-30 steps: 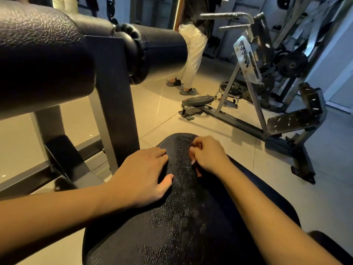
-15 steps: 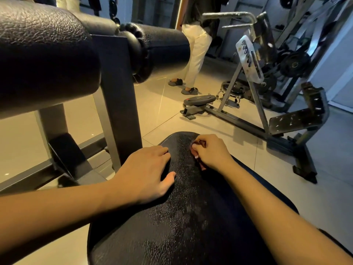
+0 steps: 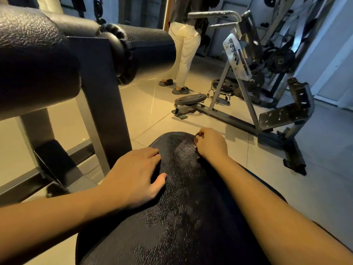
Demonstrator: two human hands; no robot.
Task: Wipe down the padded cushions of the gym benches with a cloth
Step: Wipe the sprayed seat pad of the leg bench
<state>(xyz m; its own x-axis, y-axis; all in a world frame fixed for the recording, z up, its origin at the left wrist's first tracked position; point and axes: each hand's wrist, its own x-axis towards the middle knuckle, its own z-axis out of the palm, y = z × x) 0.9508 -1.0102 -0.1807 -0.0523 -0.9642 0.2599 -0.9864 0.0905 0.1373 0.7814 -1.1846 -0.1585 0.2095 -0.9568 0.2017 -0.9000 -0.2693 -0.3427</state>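
The black, grain-textured padded cushion of the bench ran away from the viewer across the lower middle of the view, its rounded far end over the beige tiled floor. The left hand rested on the cushion's left edge, fingers relaxed and lying over the side, thumb flat on top. The right hand sat near the far end, knuckles up and fingers curled tight round a pale cloth, of which only a sliver showed at the fingertips.

A thick black cylindrical roller pad loomed in the upper left, hiding much of the room behind it. It was carried on a dark square metal post that stood just beside the cushion's left edge. Beyond, well apart, a grey steel machine frame stood on the floor with a dark round weight plate at its near end. A person in cream trousers stood behind, facing away.
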